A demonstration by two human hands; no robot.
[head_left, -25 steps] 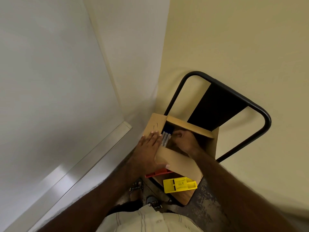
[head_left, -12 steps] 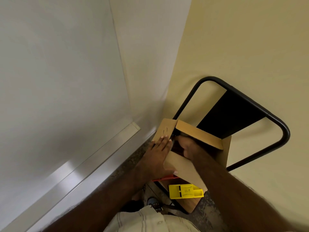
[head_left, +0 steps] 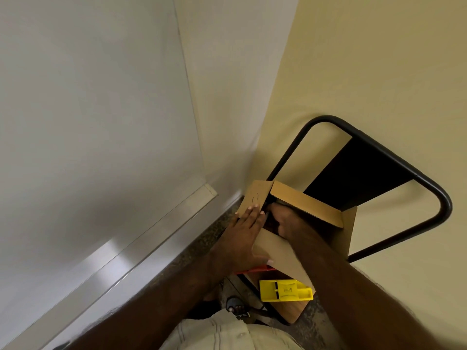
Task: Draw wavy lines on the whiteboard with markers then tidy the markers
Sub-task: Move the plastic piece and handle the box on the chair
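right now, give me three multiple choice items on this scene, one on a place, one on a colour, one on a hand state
1. Where does the cardboard box sit?
A. on the chair
B. on the whiteboard ledge
C. on the floor

2. What colour is the plastic piece on the chair seat near the box?
A. green
B. yellow
C. white

3. How does the left hand lie?
A. curled round a marker
B. hanging at the person's side
C. flat on a box flap

Answers:
1 A, the box rests on the seat in front of the black chair back.
2 B, it is bright yellow.
3 C, its fingers lie straight across the flap while the right hand reaches inside.
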